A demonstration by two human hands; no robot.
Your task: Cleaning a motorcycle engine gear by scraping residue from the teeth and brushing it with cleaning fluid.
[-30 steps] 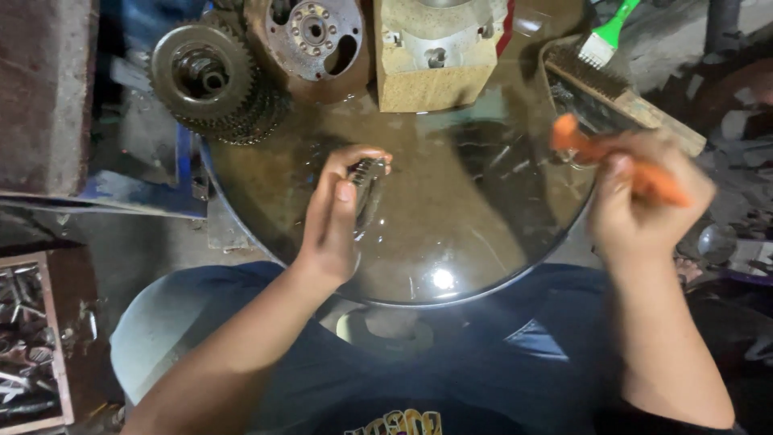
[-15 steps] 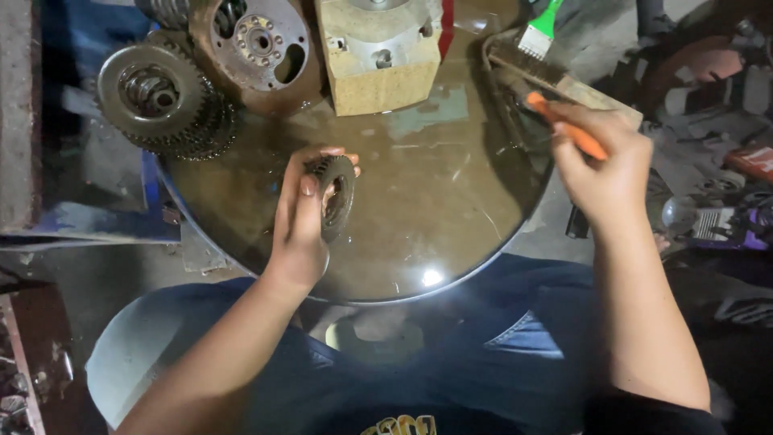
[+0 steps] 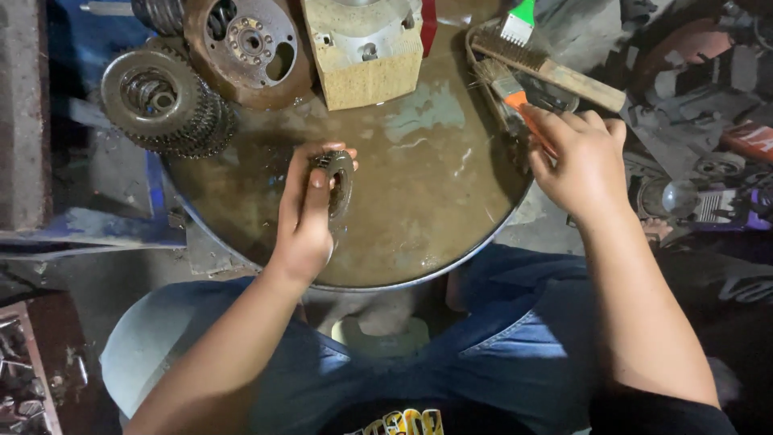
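Just above the murky liquid in the round metal basin [image 3: 451, 266], a small toothed ring [image 3: 340, 184] stood on edge, clasped in the left hand [image 3: 306, 213]. Off at the basin's right rim, the right hand [image 3: 581, 161] was closed around an orange-handled brush [image 3: 515, 97], beside a wooden wire brush [image 3: 555, 72]. A clutch gear stack [image 3: 165, 103] sat at the upper left.

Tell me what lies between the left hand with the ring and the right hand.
In the head view, only the oily liquid in the round basin lies between the left hand holding the ring and the right hand.
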